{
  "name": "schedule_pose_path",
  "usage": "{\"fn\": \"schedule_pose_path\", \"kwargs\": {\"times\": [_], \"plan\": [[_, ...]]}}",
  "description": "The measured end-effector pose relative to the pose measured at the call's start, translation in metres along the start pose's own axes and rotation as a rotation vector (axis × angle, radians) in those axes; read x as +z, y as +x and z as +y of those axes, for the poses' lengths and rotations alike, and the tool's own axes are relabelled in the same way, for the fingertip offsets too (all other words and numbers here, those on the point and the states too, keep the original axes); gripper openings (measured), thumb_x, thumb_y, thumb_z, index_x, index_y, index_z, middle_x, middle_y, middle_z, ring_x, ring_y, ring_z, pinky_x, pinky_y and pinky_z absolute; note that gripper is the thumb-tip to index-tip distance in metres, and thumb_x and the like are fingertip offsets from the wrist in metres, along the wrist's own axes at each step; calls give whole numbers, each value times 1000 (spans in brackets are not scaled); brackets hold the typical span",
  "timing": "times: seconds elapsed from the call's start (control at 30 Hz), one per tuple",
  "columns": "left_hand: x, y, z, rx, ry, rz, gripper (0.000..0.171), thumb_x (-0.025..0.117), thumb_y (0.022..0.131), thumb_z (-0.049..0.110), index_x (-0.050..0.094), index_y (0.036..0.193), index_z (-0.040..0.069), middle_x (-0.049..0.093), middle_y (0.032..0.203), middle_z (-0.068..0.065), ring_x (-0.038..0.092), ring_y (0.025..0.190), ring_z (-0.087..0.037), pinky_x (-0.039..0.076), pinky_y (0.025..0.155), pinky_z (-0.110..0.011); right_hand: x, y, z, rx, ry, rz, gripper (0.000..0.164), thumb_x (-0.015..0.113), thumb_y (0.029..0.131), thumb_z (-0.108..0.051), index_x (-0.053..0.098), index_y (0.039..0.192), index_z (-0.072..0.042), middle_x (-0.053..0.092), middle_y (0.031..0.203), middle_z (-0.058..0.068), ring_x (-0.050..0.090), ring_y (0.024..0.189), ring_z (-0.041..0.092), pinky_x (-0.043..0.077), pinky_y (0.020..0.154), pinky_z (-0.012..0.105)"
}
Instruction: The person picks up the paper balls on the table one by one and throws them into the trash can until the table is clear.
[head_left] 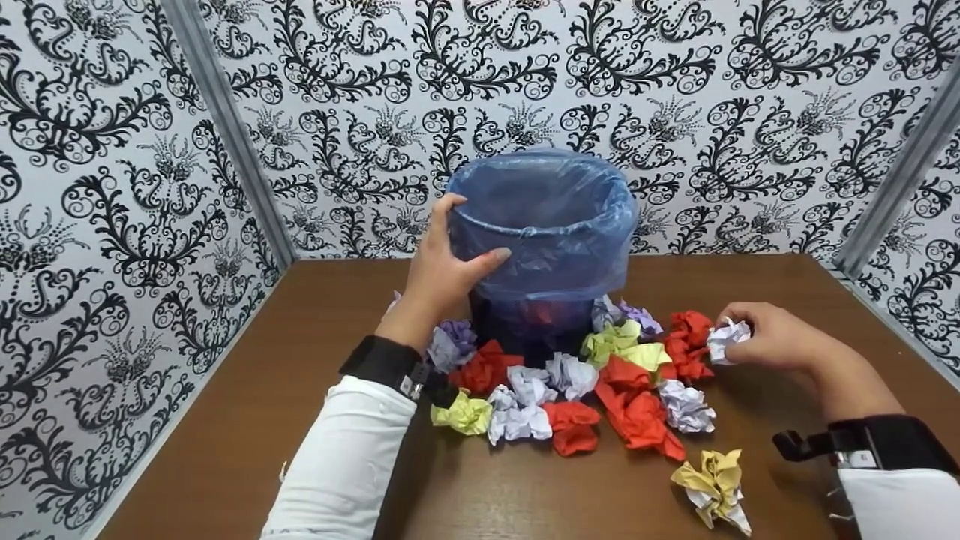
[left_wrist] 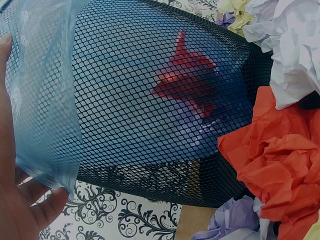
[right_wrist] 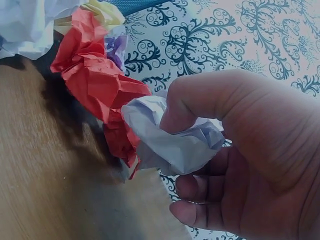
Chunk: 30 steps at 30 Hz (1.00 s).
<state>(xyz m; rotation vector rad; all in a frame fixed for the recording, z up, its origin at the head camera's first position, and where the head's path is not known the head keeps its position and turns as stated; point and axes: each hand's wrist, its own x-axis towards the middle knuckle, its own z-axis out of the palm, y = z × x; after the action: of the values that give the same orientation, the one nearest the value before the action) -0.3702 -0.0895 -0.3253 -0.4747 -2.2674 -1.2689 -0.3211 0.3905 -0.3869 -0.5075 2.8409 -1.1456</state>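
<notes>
A dark mesh waste bin [left_wrist: 125, 100] stands at the back of the table, lined with a blue plastic bag [head_left: 555, 262] folded over its rim. My left hand [head_left: 442, 262] grips the bin's lined rim on its left side, thumb outside toward me. Through the mesh, red crumpled paper [left_wrist: 185, 80] shows inside near the bottom. On the right, my right hand [head_left: 776, 337] pinches a white crumpled paper ball [right_wrist: 172, 140] between thumb and fingers. Just beside that ball lies red crumpled paper [right_wrist: 95, 75].
Several crumpled paper balls, red [head_left: 637, 412], white [head_left: 686, 405], yellow-green [head_left: 461, 412] and purple [head_left: 454, 337], crowd the bin's base. A yellow and white one [head_left: 716, 487] lies nearer me on the brown table [head_left: 247, 420]. Patterned wall panels [head_left: 495, 75] enclose the back and sides.
</notes>
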Motion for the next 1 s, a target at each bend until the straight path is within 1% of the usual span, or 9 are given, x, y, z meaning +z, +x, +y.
{"fn": "schedule_pose_path", "kwargs": {"times": [0.1,0.3,0.43,0.53,0.67,0.83,1.0], "plan": [[0,0,-1,-5,-6,-2,91,85,69,68,35,141,43,56,142,-1,58,125,-22,49,104,-47,-1,0,0,-6,-2,9,31,76,69,4,63,97,2,61,84,2,58,73,8,53,65,25],[-1,0,0,0,-17,-6,92,86,69,66,35,141,42,57,142,-2,59,125,-23,49,105,-46,-5,-2,-2,-18,-26,15,29,76,71,3,63,97,3,61,83,3,57,71,8,53,63,25],[0,0,0,16,-24,2,91,87,70,64,35,142,40,59,137,0,59,122,-20,50,104,-44,-9,-3,-2,-48,-143,55,27,77,71,-2,64,94,-4,61,81,0,55,70,6,49,63,23],[0,0,-1,22,-30,7,91,87,70,63,36,141,39,60,135,1,59,121,-19,50,103,-43,-11,-3,-1,-60,-211,81,25,79,72,-6,65,93,-8,62,80,-2,54,70,4,47,63,23],[0,0,-1,15,-32,7,92,87,70,64,36,142,39,58,138,0,59,122,-19,50,103,-43,-14,-3,-1,-56,-202,86,25,79,74,-7,65,94,-8,62,81,-1,55,70,5,47,62,23],[0,1,0,6,-33,2,93,86,68,67,36,142,39,57,139,1,60,122,-19,50,104,-44,-17,-4,-4,-64,-183,114,25,80,75,-6,64,94,-8,63,82,0,56,71,6,49,63,23],[-1,-1,0,-18,-27,-4,94,86,67,68,35,142,42,56,141,1,59,123,-21,50,105,-47,-17,-4,-7,-83,-169,136,24,79,74,-5,64,92,-10,63,80,-3,56,70,6,50,62,24]]}}
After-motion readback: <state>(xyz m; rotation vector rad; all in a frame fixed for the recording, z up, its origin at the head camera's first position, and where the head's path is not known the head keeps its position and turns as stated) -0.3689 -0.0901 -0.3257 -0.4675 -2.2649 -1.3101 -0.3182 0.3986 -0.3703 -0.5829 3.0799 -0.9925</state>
